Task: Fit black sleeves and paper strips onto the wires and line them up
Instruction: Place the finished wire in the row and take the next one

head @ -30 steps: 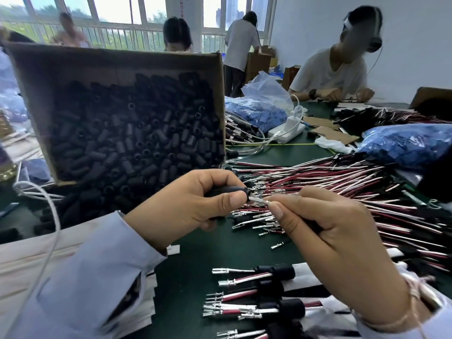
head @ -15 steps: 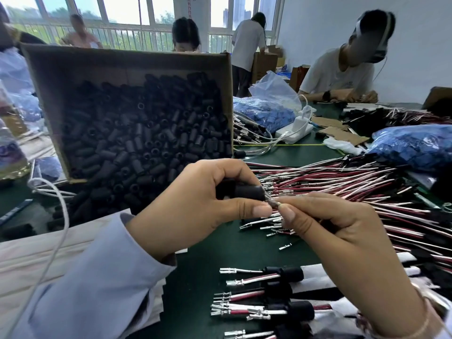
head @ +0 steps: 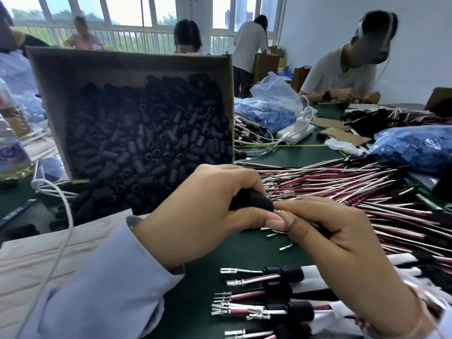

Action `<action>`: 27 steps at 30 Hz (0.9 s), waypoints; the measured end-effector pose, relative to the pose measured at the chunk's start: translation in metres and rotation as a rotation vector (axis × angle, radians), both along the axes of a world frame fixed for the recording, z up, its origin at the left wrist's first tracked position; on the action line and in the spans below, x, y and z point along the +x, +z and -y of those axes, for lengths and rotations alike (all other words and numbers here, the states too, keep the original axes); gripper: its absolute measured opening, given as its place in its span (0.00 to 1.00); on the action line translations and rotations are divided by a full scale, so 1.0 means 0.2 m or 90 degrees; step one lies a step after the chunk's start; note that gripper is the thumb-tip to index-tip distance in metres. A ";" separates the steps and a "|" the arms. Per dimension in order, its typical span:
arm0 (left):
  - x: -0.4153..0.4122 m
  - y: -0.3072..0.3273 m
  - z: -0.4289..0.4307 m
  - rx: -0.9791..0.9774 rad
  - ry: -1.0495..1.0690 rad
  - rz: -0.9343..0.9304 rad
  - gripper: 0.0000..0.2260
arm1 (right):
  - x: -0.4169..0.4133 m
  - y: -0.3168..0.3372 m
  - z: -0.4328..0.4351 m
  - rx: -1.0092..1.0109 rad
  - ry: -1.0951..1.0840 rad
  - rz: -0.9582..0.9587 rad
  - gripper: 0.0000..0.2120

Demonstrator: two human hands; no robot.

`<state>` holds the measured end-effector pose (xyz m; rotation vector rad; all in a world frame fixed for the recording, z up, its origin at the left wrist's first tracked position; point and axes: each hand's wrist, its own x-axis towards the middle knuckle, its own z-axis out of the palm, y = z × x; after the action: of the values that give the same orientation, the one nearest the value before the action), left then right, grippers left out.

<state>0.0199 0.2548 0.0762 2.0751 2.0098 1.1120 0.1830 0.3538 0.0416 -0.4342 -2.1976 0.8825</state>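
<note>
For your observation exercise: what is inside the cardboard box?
Black sleeves fill the cardboard box; its floor is covered, and the left hand hides some at the front.

Daylight comes through a row of white-framed windows (head: 127, 18) along the far wall, with green trees and a railing (head: 137, 40) beyond the glass. A plain white wall (head: 318, 33) meets them on the right. The table (head: 305, 155) has a dark green top. A person in a white T-shirt (head: 342, 77) sits at its far right edge. Another person (head: 249, 45) stands by the windows, back turned, at cardboard boxes (head: 265, 64).
</note>
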 end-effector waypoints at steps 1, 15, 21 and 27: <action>0.02 0.00 0.00 -0.026 0.027 -0.052 0.20 | 0.00 0.00 0.00 -0.021 0.006 0.011 0.16; 0.00 -0.03 -0.01 -0.177 -0.124 0.177 0.16 | -0.01 0.02 -0.03 0.106 -0.047 0.253 0.16; -0.02 -0.07 -0.05 -0.118 -0.105 0.264 0.17 | 0.01 0.01 -0.03 0.115 -0.079 0.248 0.13; -0.05 -0.09 -0.05 -0.116 -0.144 0.158 0.09 | -0.04 -0.04 -0.03 0.130 -0.108 0.315 0.07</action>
<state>0.0100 0.2648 0.0579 1.9098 1.6499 1.0434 0.1756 0.3594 0.0333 -0.7921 -2.6156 0.4849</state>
